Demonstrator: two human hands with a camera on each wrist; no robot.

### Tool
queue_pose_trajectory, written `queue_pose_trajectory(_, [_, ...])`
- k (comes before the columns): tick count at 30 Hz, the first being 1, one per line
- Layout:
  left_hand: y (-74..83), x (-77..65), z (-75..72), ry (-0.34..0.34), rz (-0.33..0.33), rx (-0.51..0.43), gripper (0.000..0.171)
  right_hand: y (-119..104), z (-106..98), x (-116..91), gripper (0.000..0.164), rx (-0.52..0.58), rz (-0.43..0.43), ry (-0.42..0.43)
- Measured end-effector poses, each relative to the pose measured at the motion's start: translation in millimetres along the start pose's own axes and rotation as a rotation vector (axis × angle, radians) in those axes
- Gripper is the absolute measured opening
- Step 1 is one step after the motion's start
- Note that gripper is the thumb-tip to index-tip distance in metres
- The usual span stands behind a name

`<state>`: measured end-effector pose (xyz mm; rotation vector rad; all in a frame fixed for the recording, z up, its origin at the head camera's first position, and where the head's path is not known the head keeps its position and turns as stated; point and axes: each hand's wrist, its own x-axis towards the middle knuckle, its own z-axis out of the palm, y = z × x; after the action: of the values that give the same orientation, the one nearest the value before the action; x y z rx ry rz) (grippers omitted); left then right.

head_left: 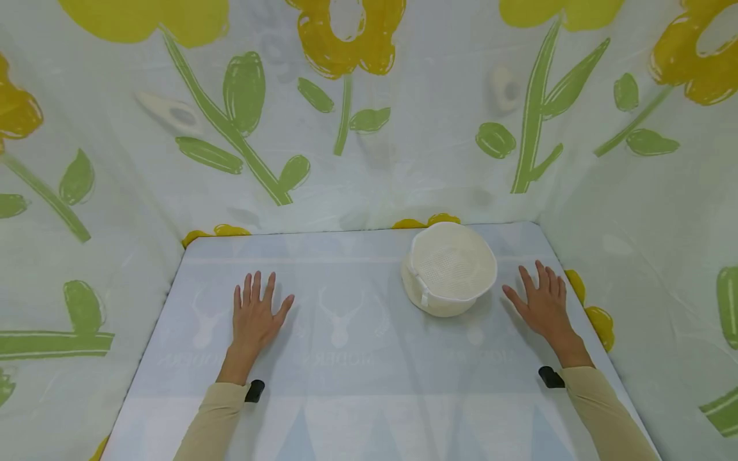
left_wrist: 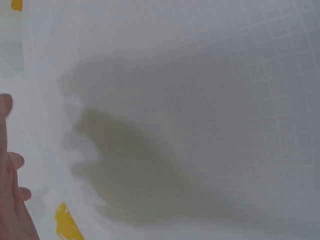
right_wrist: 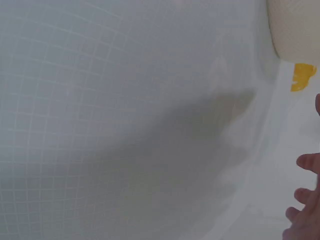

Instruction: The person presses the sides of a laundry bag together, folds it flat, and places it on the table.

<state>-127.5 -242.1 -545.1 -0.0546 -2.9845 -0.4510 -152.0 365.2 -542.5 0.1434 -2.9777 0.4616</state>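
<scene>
A cream-white round mesh laundry bag stands on the table right of the middle, towards the back. Its rim and a small tab show at the front left. My left hand is spread over the left side of the table, fingers pointing away, and holds nothing. On the other side my right hand, also spread and holding nothing, is just right of the bag, apart from it. Both hands cast shadows on the cloth. In the right wrist view, part of the mesh bag shows at the upper corner, above the fingers.
A pale printed cloth covers the table. Close behind and at both sides hang white curtains with yellow flowers and green leaves. A black band piece sits at the left wrist, another at the right.
</scene>
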Motion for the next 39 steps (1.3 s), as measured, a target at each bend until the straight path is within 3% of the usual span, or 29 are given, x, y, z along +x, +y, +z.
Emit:
queue_pose_trajectory(4, [2.4,2.3,1.0,0.079,0.042,-0.005,0.067,-3.9,-1.2,-0.4,0.062,0.019,-0.065,0.103])
queue_pose_trajectory(10, [11.8,8.2,1.4,0.263,0.128,-0.015,0.055,-10.2,-2.0,3.1,0.044,0.057,-0.154,0.273])
queue_pose_trajectory(14, [20.0,11.0,0.4,0.289,0.123,-0.035,0.052,-11.7,-3.7,7.0,0.037,0.082,-0.187,0.329])
queue_pose_trajectory(18, [28.4,13.3,-0.4,0.282,0.098,-0.075,0.049,-14.3,-7.4,9.8,0.034,0.111,-0.184,0.339])
queue_pose_trajectory(39, [81.4,28.0,-1.5,0.368,0.160,-0.224,0.042,-34.5,-24.4,16.1,0.032,0.273,-0.070,0.297])
